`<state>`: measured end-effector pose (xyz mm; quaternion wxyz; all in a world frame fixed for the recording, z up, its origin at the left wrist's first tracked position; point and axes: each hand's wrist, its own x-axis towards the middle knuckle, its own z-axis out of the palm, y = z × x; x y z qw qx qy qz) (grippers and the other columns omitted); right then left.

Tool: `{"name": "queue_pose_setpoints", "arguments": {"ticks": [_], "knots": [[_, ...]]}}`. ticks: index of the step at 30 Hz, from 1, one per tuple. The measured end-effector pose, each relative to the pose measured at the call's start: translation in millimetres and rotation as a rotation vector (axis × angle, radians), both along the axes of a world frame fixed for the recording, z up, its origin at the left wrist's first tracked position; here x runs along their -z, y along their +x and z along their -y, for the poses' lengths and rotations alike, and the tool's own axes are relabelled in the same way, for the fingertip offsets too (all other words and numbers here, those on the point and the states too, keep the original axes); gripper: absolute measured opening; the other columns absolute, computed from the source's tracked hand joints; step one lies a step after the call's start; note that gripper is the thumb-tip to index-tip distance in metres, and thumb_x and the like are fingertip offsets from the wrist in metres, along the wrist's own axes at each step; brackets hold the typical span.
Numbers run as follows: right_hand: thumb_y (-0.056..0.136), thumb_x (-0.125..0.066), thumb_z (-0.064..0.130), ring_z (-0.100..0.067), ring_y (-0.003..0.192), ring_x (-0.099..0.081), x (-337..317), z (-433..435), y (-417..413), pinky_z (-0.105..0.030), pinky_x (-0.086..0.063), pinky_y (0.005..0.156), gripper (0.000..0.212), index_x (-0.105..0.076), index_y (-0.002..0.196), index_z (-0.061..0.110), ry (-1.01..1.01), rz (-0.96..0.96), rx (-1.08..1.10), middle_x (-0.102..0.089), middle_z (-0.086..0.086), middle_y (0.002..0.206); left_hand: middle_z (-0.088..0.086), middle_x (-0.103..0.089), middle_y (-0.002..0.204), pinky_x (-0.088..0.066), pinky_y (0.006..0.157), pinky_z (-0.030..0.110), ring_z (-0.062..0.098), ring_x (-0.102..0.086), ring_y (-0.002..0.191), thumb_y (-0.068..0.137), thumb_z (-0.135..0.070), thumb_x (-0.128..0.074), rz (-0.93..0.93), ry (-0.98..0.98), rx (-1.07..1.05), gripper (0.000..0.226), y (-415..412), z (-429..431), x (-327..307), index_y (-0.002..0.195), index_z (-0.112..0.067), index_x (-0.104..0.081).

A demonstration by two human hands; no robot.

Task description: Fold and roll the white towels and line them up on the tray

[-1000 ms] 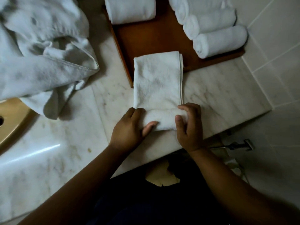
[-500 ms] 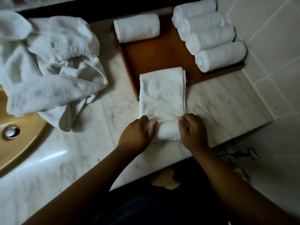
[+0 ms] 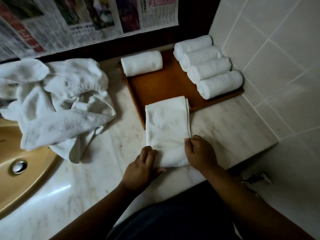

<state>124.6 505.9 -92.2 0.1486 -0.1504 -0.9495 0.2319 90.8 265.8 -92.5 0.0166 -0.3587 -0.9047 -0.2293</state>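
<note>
My hands on the roll
My left hand (image 3: 142,168) and right hand (image 3: 199,153) curl round the rolled end of the folded towel (image 3: 166,125) on the tabletop (image 3: 225,122); beyond them its far end overlaps the tray (image 3: 164,87).

A folded towel (image 3: 166,122) lies as a strip, its far end overlapping the near edge of the wooden tray (image 3: 164,87) and its near end rolled up on the marble counter (image 3: 225,125) in front of the tray. The left hand (image 3: 141,169) grips the roll's left end and the right hand (image 3: 200,153) pinches its right. Four rolled towels (image 3: 209,69) lie side by side along the tray's right side, a single roll (image 3: 141,63) lies at its far-left corner, and loose towels (image 3: 57,108) are heaped to the tray's left.
</note>
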Motion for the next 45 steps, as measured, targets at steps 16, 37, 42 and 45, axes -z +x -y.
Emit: {"name": "queue_pose_setpoints", "arguments": {"ticks": [16, 37, 42, 45], "knots": [[0.101, -0.043, 0.038, -0.021, 0.060, -0.051, -5, 13, -5, -0.037, -0.045, 0.055, 0.040, -0.059, 0.071, 0.016, 0.028, -0.004, -0.172, -0.053, 0.000, 0.069, -0.003, -0.054, 0.101, -0.043, 0.056, 0.031, 0.022, -0.060, 0.073, 0.098, -0.060, -0.020, 0.181, -0.037, -0.133, 0.050, -30, -14, -21, 0.102, -0.023, -0.054], [0.098, -0.038, 0.033, -0.024, 0.065, -0.054, -13, 23, 19, -0.038, -0.041, 0.063, 0.031, -0.059, 0.079, 0.020, 0.181, 0.087, -0.218, -0.055, 0.003, 0.073, -0.003, -0.057, 0.090, -0.050, 0.062, 0.036, 0.020, -0.059, 0.074, 0.099, -0.061, -0.025, 0.239, -0.118, -0.178, 0.044, -12, -15, -26, 0.096, -0.024, -0.048], [0.096, -0.036, 0.033, -0.025, 0.057, -0.053, -17, 21, 16, -0.038, -0.041, 0.058, 0.029, -0.048, 0.074, 0.019, 0.100, 0.096, -0.266, -0.053, 0.001, 0.064, 0.010, -0.058, 0.109, -0.046, 0.042, 0.033, 0.025, -0.061, 0.067, 0.094, -0.073, -0.033, -0.054, -0.173, 0.004, 0.070, 13, -1, -4, 0.123, -0.011, -0.050], [0.097, -0.036, 0.033, -0.023, 0.061, -0.050, -19, 26, 22, -0.038, -0.041, 0.060, 0.027, -0.049, 0.077, 0.019, 0.161, 0.079, -0.244, -0.053, 0.001, 0.071, 0.005, -0.061, 0.100, -0.044, 0.041, 0.032, 0.023, -0.063, 0.062, 0.091, -0.079, -0.027, -0.003, -0.200, -0.030, 0.077, 11, -2, -9, 0.119, -0.013, -0.052]]}}
